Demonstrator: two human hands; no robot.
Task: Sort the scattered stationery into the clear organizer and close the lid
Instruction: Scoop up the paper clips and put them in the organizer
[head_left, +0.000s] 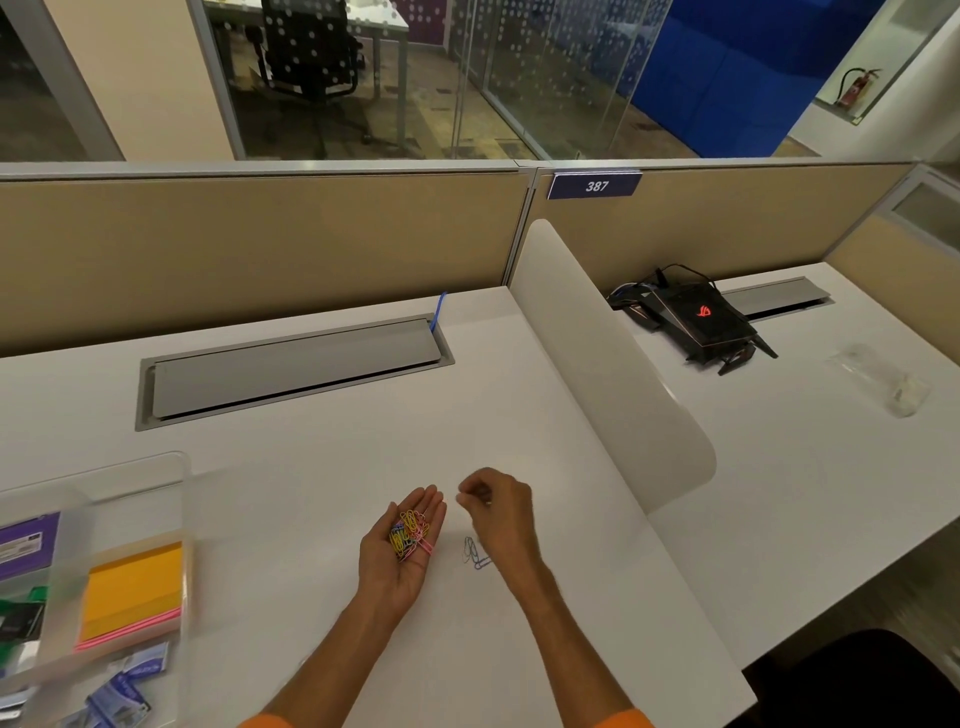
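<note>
My left hand (402, 556) lies palm up over the white desk and cups a heap of coloured paper clips (411, 532), yellow, pink and blue. Just right of it my right hand (501, 512) hovers with fingertips pinched together; whether a clip sits between them is too small to tell. Two loose paper clips (475, 553) lie on the desk under my right wrist. The clear organizer (156, 473) stands open at the far left. It holds yellow sticky notes (137, 587), a purple pack (26, 545) and small blue-and-white packets (122, 693).
A grey cable tray lid (291, 369) is set into the desk behind my hands. A white curved divider (613, 364) bounds the desk on the right. Beyond it lie a black router (701, 317) and a clear plastic bag (883, 379).
</note>
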